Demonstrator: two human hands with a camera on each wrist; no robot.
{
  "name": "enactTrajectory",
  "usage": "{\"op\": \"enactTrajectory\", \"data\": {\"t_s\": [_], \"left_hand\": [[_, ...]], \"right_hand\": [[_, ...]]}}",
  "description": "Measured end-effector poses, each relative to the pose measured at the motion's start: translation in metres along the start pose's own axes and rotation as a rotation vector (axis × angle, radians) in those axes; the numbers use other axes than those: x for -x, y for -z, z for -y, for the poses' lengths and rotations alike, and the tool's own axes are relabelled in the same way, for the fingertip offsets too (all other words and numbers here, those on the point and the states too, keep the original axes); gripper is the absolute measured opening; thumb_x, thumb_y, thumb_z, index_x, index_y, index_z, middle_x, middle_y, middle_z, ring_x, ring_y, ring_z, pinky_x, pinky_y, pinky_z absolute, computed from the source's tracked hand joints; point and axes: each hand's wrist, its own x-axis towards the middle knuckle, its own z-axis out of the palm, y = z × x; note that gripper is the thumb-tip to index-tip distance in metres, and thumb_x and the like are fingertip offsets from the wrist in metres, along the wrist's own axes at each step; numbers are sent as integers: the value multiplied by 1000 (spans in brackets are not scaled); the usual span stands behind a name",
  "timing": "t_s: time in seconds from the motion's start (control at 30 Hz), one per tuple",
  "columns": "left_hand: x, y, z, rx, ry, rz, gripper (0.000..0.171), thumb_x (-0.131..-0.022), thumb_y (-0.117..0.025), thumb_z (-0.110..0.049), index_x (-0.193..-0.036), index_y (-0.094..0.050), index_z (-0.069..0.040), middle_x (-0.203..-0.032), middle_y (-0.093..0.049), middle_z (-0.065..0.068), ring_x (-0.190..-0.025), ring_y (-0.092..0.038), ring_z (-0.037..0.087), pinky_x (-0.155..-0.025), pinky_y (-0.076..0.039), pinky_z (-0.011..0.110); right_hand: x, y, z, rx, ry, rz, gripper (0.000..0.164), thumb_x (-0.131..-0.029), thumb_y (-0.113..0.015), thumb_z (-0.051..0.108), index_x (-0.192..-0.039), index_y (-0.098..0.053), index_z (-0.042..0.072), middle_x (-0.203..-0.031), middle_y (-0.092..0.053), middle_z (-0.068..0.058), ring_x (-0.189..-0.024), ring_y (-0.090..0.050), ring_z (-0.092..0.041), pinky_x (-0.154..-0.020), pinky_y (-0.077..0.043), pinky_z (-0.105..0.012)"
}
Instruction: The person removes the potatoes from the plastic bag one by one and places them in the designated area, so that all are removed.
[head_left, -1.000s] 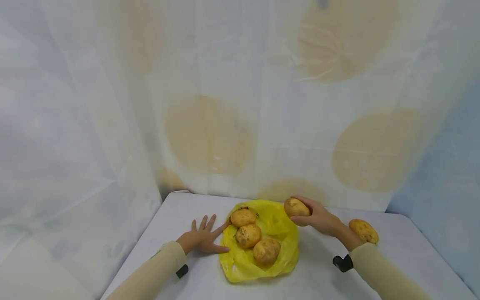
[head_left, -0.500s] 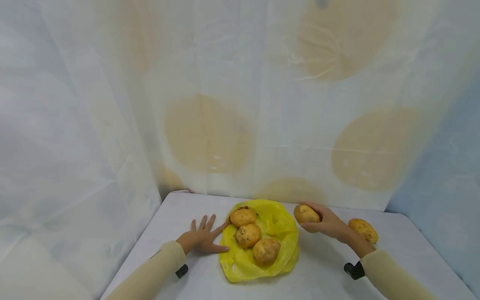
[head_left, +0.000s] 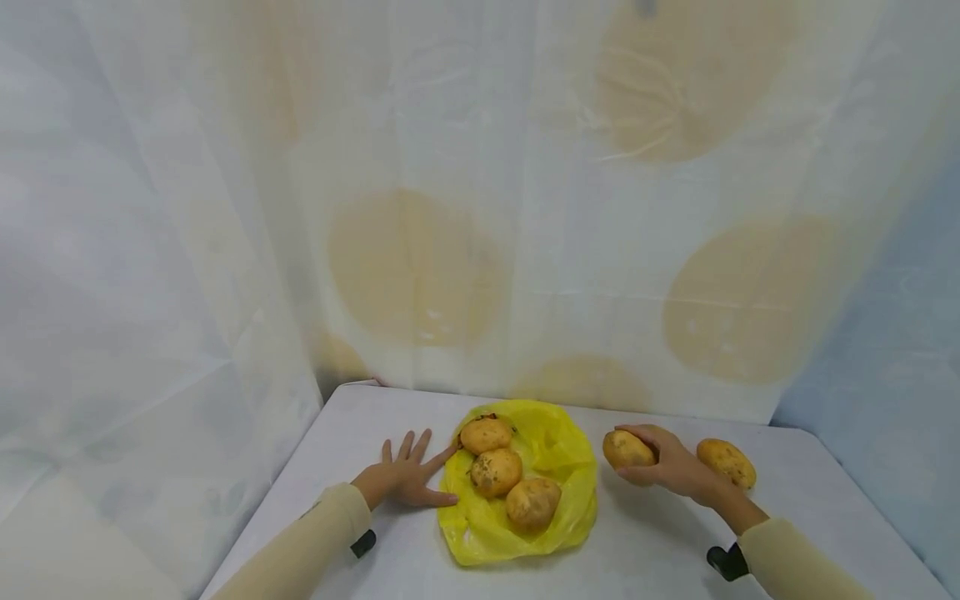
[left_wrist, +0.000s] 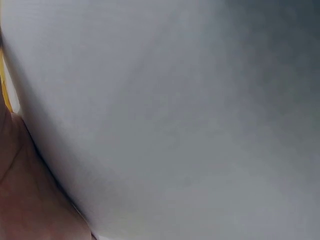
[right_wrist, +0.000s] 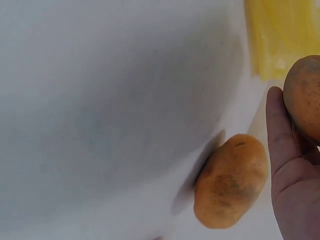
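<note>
My right hand [head_left: 667, 462] grips a potato [head_left: 628, 449] between thumb and fingers, to the right of the yellow plastic bag [head_left: 577, 500]. In the right wrist view the held potato [right_wrist: 305, 97] shows at the right edge, against the thumb side of the hand. Spread flat on the table, my left hand [head_left: 408, 477] has its fingertips right at the bag's left edge. Several potatoes lie on the open bag: one at the back [head_left: 485, 435], a spotted one [head_left: 496, 472] in the middle and one at the front [head_left: 533, 503]. The left wrist view shows mostly white cloth and part of the palm [left_wrist: 35, 195].
Another potato [head_left: 726, 463] lies on the table to the right, behind my right wrist. A white cloth covers the table [head_left: 637, 550]. Pale curtains with tan round patches [head_left: 420, 267] hang behind it and at both sides.
My right hand has moved right and a little down with the potato, from over the bag's back right edge to beside the bag. The left hand has stayed in place.
</note>
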Motion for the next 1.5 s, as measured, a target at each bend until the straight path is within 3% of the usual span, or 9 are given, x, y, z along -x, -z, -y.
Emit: {"op": "enactTrajectory", "data": {"t_s": [0.23,0.43,0.57,0.73,0.93,1.13,1.27,1.5], "left_hand": [[-5,-9,4,14,0,-2,106,-65,-36,-100,-156,-14,-47,-168,4,12,-152,3,43,-112,8,74],[-1,-6,2,20,-1,-3,104,-68,-37,-98,-156,-15,-47,-168,3,12,-152,2,43,-111,7,74],[2,-3,-1,11,1,2,102,-71,-39,-95,-156,-16,-45,-168,1,12,-152,0,43,-113,4,73],[3,-2,-3,-2,-9,-15,99,-73,-40,-93,-156,-17,-44,-167,-1,14,-152,-2,44,-113,0,73],[-7,-7,2,21,5,-10,103,-69,-40,-96,-156,-15,-46,-168,4,11,-153,4,42,-113,8,72],[2,0,-2,19,3,-4,102,-70,-40,-96,-156,-16,-46,-168,1,12,-153,1,42,-113,5,72],[-5,-6,3,13,7,-16,104,-68,-38,-97,-156,-16,-47,-168,2,11,-153,2,42,-113,6,73],[-17,-14,9,14,5,-30,104,-66,-39,-98,-155,-16,-48,-168,2,10,-153,3,42,-112,8,73]], "right_hand": [[7,1,-6,5,-23,12,74,-84,-79,30,-147,-44,14,-144,-45,-20,-106,-53,-28,-77,-49,-37],[14,-1,-17,83,-68,-16,75,-83,-79,38,-148,-44,21,-157,-26,-22,-130,-37,-40,-90,-46,-47],[16,-6,-25,104,-53,-26,76,-82,-80,38,-147,-45,17,-154,-35,-21,-133,-39,-41,-97,-45,-55],[18,-10,-28,121,-67,-11,78,-81,-81,37,-147,-46,15,-149,-44,-21,-120,-52,-33,-90,-49,-48],[18,-11,-31,128,-91,9,80,-78,-83,38,-146,-47,15,-144,-48,-20,-112,-55,-27,-85,-51,-44],[18,-11,-39,270,15,-24,80,-75,-85,41,-142,-51,12,-139,-56,-19,-114,-57,-29,-88,-50,-49],[15,-12,-41,296,44,-34,81,-75,-85,42,-142,-52,11,-140,-55,-19,-115,-57,-30,-89,-49,-50],[15,-12,-40,276,21,-28,81,-75,-85,41,-143,-51,12,-141,-54,-20,-117,-56,-32,-90,-49,-52]]}}
